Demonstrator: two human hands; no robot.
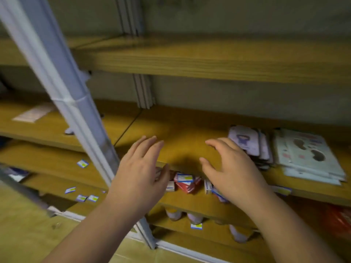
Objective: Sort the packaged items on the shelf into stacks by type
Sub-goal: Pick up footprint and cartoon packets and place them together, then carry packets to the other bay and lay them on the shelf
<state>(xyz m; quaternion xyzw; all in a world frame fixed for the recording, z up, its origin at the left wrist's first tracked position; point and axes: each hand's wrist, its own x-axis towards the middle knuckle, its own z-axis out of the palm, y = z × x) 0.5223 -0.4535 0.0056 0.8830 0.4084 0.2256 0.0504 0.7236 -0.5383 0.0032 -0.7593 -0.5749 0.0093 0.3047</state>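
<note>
Two stacks of flat packaged items sit at the right end of a wooden shelf (pixel 182 133): a pile of lilac packets (pixel 250 143) printed with a purple figure, and just beside it, nearer the right edge, a wider pile of white packets (pixel 311 158) bearing dark oval shapes. Both piles lie fanned and slightly askew, their lower edges close to the shelf's front lip. Over the bare board to their left, a person's left hand (pixel 138 168) and right hand (pixel 226 168) hover with fingers spread and gently bent, holding nothing; the right hand is near the lilac pile, though contact cannot be judged through the blur. On the shelf below, partly hidden behind the hands, lie small red boxes (pixel 187 186) and small white boxes (pixel 171 186) with blue and yellow labels. Lower still stand pale bottles (pixel 195 218) with a price tag (pixel 196 226) at the shelf edge. A white metal upright (pixel 62 88) crosses the view diagonally at left; beyond it, more price tags (pixel 82 163) dot the neighbouring shelves, and a pale flat packet (pixel 34 112) lies alone on the far left board. An orange bag (pixel 338 219) shows at lower right.
</note>
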